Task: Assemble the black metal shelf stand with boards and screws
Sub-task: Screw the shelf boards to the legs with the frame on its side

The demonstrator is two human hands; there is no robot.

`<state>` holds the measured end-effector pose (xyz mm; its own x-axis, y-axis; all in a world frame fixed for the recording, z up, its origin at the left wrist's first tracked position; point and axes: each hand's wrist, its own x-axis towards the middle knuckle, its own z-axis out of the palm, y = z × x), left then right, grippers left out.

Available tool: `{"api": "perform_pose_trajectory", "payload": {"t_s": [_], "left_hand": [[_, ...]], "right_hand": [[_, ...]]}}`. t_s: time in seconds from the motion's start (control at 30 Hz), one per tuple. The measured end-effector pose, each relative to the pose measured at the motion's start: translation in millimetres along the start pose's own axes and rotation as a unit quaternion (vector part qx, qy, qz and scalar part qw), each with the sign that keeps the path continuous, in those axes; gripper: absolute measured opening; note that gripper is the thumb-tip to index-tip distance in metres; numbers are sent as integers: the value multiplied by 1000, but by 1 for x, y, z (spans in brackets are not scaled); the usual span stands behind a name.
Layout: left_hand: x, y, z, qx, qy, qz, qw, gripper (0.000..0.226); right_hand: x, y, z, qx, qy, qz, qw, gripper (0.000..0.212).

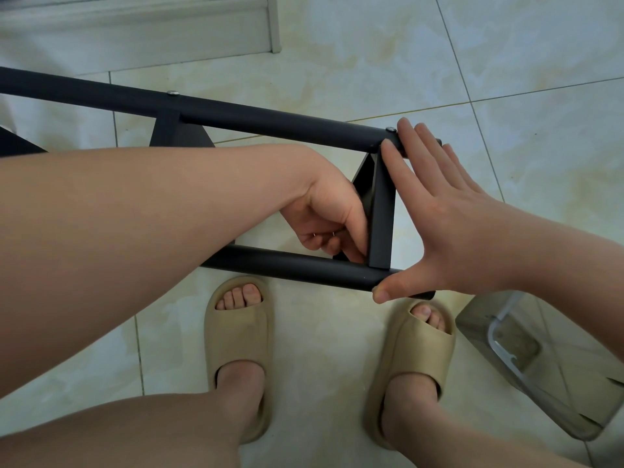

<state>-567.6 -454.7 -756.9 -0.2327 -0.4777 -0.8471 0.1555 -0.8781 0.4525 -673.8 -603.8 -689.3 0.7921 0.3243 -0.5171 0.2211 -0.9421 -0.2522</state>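
Observation:
The black metal frame lies sideways over the tiled floor, with a far tube (270, 121) and a near tube (287, 265). A flat black cross bracket (381, 214) joins them near their right ends, and a screw head (391, 129) sits on the far tube above it. My right hand (449, 224) is spread: straight fingers rest on the far tube's end and the thumb presses the near tube's end. My left hand (324, 214) is curled just left of the bracket, thumb against it, fingers pinching a small shiny metal piece that I cannot identify.
A second bracket (179, 133) and another screw head (173, 93) sit further left on the far tube. A clear plastic packet (526, 359) lies on the floor at the right. My feet in beige slippers (239, 349) stand under the frame. A pale baseboard (202, 32) runs along the top.

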Motion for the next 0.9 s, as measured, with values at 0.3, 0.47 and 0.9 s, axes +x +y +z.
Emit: {"api": "perform_pose_trajectory", "payload": {"t_s": [0.3,0.47,0.9], "left_hand": [[-3,0,-1,-13,-11,14,1000,13],[-5,-1,-3,-6,-1,-1,1000,7],[-2,0,-2,-12,-7,22,1000,13]], "right_hand": [[0,1,1,0,2,-3,1000,153],[0,0,0,0,1,0,1000,154],[0,0,0,4,1,1,1000,154]]}}
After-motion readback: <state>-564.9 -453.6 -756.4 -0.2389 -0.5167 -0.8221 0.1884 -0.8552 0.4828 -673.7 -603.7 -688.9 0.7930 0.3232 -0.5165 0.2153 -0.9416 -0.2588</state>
